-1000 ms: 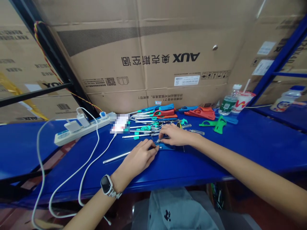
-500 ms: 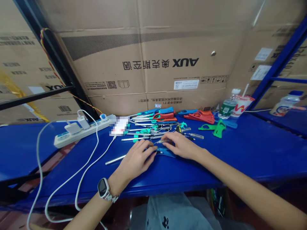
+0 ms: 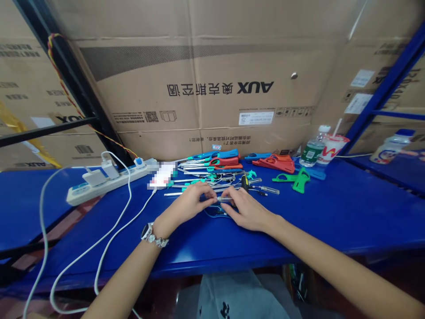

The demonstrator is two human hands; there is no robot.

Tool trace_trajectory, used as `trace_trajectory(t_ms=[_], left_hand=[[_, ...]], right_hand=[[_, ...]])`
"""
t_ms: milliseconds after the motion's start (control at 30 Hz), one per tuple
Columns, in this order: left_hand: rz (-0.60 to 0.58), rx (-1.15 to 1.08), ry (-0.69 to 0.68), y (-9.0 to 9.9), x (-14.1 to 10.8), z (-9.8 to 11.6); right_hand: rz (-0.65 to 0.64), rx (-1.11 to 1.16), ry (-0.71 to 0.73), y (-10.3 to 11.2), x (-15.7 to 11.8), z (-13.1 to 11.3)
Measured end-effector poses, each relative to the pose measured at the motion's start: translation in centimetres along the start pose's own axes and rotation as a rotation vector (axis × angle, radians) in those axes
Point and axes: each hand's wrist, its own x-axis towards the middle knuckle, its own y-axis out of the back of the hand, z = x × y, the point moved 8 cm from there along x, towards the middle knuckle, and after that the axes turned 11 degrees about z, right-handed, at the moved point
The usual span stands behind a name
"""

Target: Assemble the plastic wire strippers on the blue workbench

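My left hand (image 3: 191, 201) and my right hand (image 3: 249, 208) meet over the blue table, fingertips almost touching. The right fingers are closed around a clear plastic lighter fuel tank (image 3: 226, 200). At its left end, the left thumb and fingers pinch together; what exactly they grip is too small to make out. Below them lies a blue lighter handle shell (image 3: 219, 212) with a thin wire, partly hidden by the right hand. Just behind are lighter metal tubes (image 3: 174, 194), teal parts (image 3: 252, 174), a black-and-yellow handled tool (image 3: 245, 182) and another clear tank (image 3: 270, 190).
Lighters with red handles (image 3: 226, 161) and blue handles (image 3: 226, 153) lie at the back. Further right are red shells (image 3: 275, 163), green shells (image 3: 301, 180), a water bottle (image 3: 312, 148) and a cup (image 3: 334, 148). A phone (image 3: 162, 175), power strip (image 3: 109, 181) and white cables occupy the left.
My left hand has moved up off the blue lighter to the clear tank's end. The metal tube left of that hand no longer shows. The right hand still holds the tank.
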Motion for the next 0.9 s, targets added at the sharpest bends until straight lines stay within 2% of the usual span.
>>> trace_trajectory(t_ms=[133,300,567,700,833,900], left_hand=[[0.062,-0.031,-0.009,0.4,-0.6,-0.1],[0.053,-0.048,0.01,0.2,-1.1,-0.3],[0.069,-0.016,-0.042,0.1,-1.0,-0.1],[0.089,-0.021,-0.106,0.7,-1.0,0.6],[0.191,-0.072,-0.192,2.0,-1.5,1.9],[0.177,-0.056,-0.218,1.9,-1.9,2.4]], right_hand=[[-0.014,-0.028,0.041,-0.7,0.1,-0.2],[-0.008,-0.068,0.063,-0.9,0.4,0.1],[0.007,-0.084,0.051,-0.9,0.3,0.3],[0.015,-0.083,0.031,-0.8,0.4,0.5],[0.021,-0.063,0.015,-0.5,0.3,0.6],[0.023,-0.054,0.002,-0.4,0.3,0.8]])
